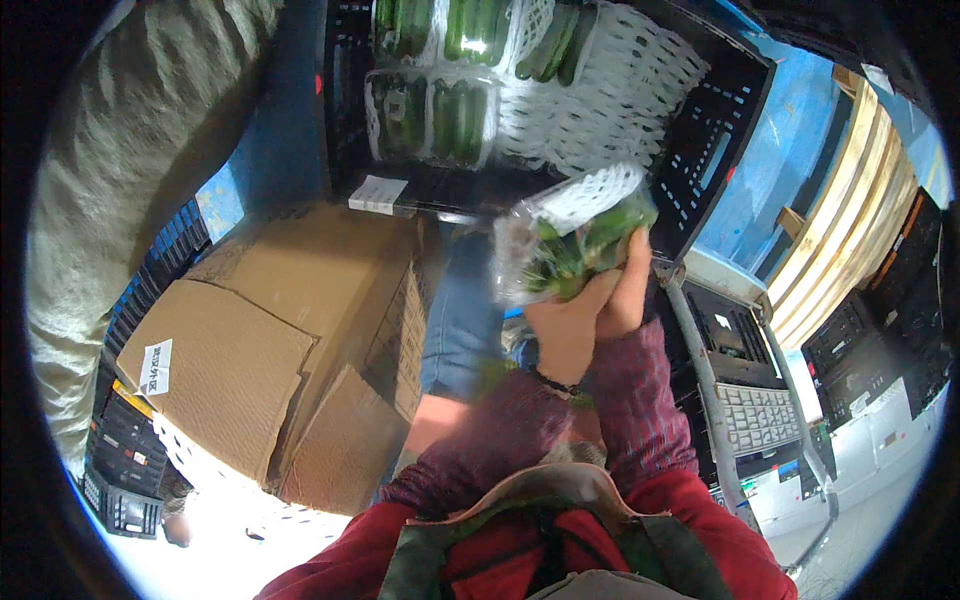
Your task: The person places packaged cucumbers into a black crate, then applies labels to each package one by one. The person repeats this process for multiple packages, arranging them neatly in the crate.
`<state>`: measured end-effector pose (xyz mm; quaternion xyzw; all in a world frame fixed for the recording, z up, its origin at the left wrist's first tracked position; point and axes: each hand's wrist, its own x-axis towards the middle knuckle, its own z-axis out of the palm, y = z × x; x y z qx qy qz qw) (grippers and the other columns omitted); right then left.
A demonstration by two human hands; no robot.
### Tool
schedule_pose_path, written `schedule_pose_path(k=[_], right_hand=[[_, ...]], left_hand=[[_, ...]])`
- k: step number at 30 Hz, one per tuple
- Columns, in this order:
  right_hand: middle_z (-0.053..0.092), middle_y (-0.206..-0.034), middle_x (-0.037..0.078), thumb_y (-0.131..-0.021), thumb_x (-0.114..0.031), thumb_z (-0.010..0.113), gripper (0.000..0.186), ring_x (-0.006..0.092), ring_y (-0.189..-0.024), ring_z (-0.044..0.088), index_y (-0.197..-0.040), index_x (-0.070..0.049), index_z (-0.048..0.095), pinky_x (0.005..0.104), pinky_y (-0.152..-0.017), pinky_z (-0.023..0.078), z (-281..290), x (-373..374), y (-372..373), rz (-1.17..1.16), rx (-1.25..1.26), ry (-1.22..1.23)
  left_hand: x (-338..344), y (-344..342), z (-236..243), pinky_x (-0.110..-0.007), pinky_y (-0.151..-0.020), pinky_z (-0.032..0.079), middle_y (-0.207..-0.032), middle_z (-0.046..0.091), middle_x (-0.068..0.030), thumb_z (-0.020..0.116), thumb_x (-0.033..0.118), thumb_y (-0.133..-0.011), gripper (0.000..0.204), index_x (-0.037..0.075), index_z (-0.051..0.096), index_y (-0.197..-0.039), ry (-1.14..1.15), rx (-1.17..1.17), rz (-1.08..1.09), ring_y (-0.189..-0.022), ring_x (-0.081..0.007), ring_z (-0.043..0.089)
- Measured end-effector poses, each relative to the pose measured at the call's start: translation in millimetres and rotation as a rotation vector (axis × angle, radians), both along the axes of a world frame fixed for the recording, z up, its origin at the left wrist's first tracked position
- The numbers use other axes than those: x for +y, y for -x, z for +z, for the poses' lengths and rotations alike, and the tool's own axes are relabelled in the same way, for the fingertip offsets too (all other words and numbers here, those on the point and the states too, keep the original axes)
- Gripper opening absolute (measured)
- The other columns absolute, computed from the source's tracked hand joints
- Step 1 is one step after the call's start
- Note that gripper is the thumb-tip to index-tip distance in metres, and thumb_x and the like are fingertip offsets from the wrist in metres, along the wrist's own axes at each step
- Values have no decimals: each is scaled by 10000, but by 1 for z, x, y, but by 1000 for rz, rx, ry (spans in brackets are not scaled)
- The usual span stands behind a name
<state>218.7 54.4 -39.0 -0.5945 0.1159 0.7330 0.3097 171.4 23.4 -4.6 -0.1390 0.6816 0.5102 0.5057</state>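
Firstly, at the far left of my remote view, I see a wrinkled pale fabric (120, 190) which hangs down. Next to it stands a big cardboard box (235, 330), its flaps bent, with a white label (157, 367) on one side. Beyond the box, I have a black crate (725, 125) open before me; in its left part lie clear packs of long green vegetables (460, 115), and white foam netting (590, 100) covers the part to the right of them.

Near the middle, in front of the crate's near wall, is the clear package (545, 255) with green vegetables and a piece of white foam net inside. It is tilted and somewhat blurred, and I cannot tell if it touches the crate. The left hand (568, 318), with a dark band (557, 384) at the wrist, holds it from the lower side; its fingertips are hidden from me. The right hand (628, 285) grips the right end of the same package, its fingers closed against the plastic.

Farther right, I notice a pale keyboard (760, 418) beside a metal rail (708, 370), and then light wooden slats (845, 215).
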Motion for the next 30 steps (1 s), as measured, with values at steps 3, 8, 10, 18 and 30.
schedule_pose_path(k=[3,8,10,18,30], right_hand=[[635,-722,30,-970,-604,427,563,221,-738,642,-1027,-93,658,345,-713,527,6,-15,-2,71,86,150],[645,-870,4,-814,-328,653,396,124,-767,604,-1089,-43,672,254,-717,485,-58,39,-59,1102,145,-331],[647,-1094,79,-863,-386,707,564,205,-1061,604,-1251,1,578,385,-944,482,-96,78,-76,775,241,-365],[497,-1347,166,-765,-343,805,914,327,-1223,494,-1455,-8,307,451,-1078,395,-283,201,57,1048,-963,-877],[189,-1598,224,-685,-745,690,1214,419,-1458,197,-1553,-51,200,522,-1176,243,-245,243,65,1323,-696,-639]], left_hand=[[10,18,7,-329,-926,489,-1183,598,-93,802,-56,-718,657,-34,484,-1293,91,96,108,-1041,-205,603],[27,46,4,-372,-971,457,-1248,588,-70,719,28,-818,571,27,483,-1337,-183,182,326,-1095,-198,576],[30,49,4,-381,-999,436,-1262,580,-68,732,44,-816,574,35,491,-1337,-220,164,366,-1134,-196,554],[26,52,-3,-356,-1044,400,-1297,542,-75,771,-66,-754,717,44,441,-1381,-178,20,480,-1162,-209,533],[27,47,-5,-389,-1033,409,-1273,575,-42,741,96,-823,589,52,485,-1352,-200,62,360,-1155,-203,549]])
